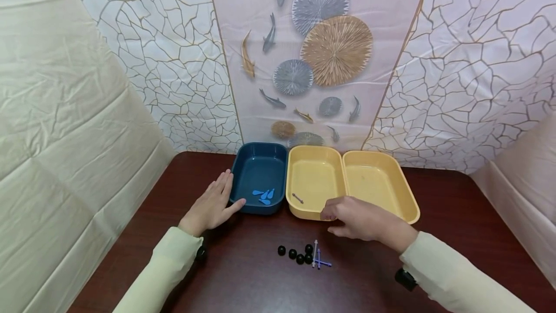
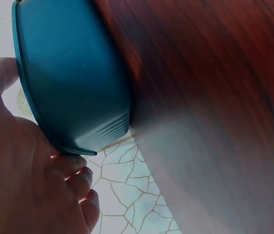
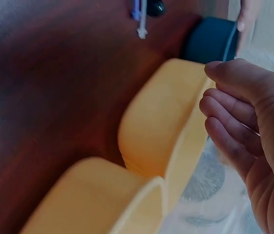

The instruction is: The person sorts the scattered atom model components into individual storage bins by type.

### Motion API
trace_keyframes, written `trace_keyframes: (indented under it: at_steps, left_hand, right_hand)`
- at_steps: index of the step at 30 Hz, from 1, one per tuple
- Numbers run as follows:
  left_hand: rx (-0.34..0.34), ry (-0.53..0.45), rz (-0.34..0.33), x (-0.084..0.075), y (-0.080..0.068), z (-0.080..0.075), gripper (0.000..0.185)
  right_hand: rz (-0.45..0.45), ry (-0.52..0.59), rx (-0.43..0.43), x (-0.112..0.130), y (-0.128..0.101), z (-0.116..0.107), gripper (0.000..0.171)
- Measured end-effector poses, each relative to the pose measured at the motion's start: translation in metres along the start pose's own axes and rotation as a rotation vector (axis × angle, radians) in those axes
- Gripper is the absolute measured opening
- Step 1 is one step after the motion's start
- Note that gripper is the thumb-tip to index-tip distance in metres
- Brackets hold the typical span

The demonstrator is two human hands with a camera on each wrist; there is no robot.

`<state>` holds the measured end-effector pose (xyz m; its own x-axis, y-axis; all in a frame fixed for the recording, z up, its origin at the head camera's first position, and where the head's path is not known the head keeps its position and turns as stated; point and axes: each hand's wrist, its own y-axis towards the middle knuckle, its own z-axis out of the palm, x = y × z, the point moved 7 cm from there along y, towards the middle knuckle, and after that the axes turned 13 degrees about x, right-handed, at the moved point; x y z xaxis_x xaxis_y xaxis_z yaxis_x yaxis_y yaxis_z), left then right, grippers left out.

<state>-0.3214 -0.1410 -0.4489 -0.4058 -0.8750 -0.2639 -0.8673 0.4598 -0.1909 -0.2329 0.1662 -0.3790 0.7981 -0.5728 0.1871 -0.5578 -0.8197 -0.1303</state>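
My left hand (image 1: 211,205) rests against the left rim of a dark blue tray (image 1: 260,147), its fingers straight and the thumb at the front corner. Several small blue teardrop-shaped pieces (image 1: 266,195) lie in that tray. Over the front edge of the middle yellow tray (image 1: 306,214) hovers my right hand (image 1: 358,218), fingers loosely bent, with nothing visible between thumb and fingertips. A thin purple stick (image 1: 297,198) lies inside this tray. On the table in front are several black balls (image 1: 293,254) and three small sticks (image 1: 319,259), two purple and one paler.
Another yellow tray (image 1: 408,192) stands at the right, touching the middle one, so the trays form a row. They stand on a dark red-brown wooden table (image 1: 243,274). Behind hangs a patterned cloth (image 1: 260,110), with plain pale cloth (image 1: 65,158) at the left.
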Motion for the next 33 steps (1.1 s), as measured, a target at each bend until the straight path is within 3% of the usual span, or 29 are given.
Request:
trace_keyframes:
  at_steps: [11, 19, 33]
  left_hand:
    - [-0.005, 0.002, 0.005, 0.000, 0.000, 0.000, 0.095]
    - [0.000, -0.005, 0.000, 0.000, 0.000, 0.000, 0.095]
    - [-0.006, -0.001, 0.000, 0.001, 0.000, 0.001, 0.095]
  right_hand:
    - [-0.002, 0.064, 0.052, 0.004, 0.007, 0.038, 0.018]
    - [-0.019, 0.116, 0.041, -0.002, 0.014, 0.058, 0.016]
    - [-0.043, 0.137, 0.053, -0.003, 0.024, 0.067, 0.016]
